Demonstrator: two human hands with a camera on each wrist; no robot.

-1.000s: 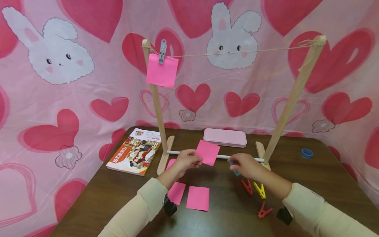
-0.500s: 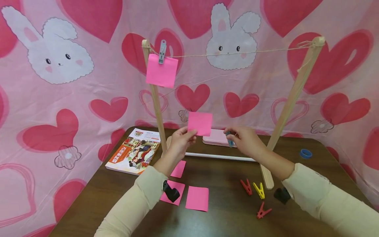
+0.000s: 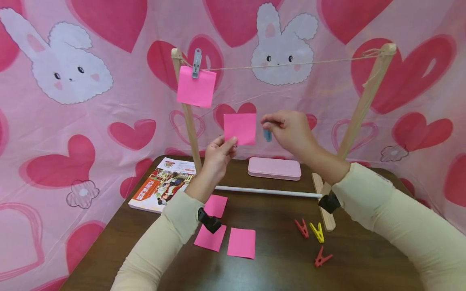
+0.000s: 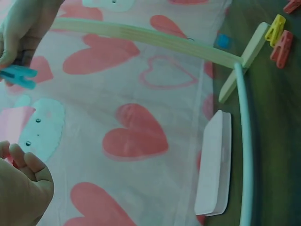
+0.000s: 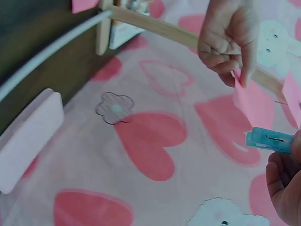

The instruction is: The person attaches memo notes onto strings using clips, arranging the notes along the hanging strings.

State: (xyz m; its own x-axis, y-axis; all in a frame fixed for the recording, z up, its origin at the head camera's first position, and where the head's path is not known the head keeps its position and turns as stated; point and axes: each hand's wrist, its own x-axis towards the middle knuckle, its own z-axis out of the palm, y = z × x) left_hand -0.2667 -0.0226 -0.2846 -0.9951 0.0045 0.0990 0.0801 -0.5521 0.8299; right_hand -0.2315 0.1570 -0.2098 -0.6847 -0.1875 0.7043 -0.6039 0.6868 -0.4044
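Observation:
The left hand [image 3: 217, 155] pinches a pink square paper [image 3: 240, 128] by its lower edge, held upright below the string [image 3: 236, 68]. To its right, the right hand [image 3: 291, 128] grips a blue clothespin [image 3: 267, 135] between thumb and fingers; paper and clothespin are apart. In the right wrist view the clothespin [image 5: 269, 140] points toward the pink paper [image 5: 254, 104]. A grey clothespin [image 3: 196, 64] holds another pink paper [image 3: 196, 87] on the string at the left post.
Three pink papers [image 3: 242, 243] lie on the table [image 3: 276, 266]. Two red clothespins [image 3: 322, 257] and a yellow one [image 3: 317, 233] are at the right. A pink case [image 3: 274, 168] stands behind the frame's white bar [image 3: 269, 191]; a book [image 3: 160, 190] lies at the left.
Both hands have risen from near the white bar toward the string, the left with the pink paper and the right with the blue clothespin. The paper has turned more upright.

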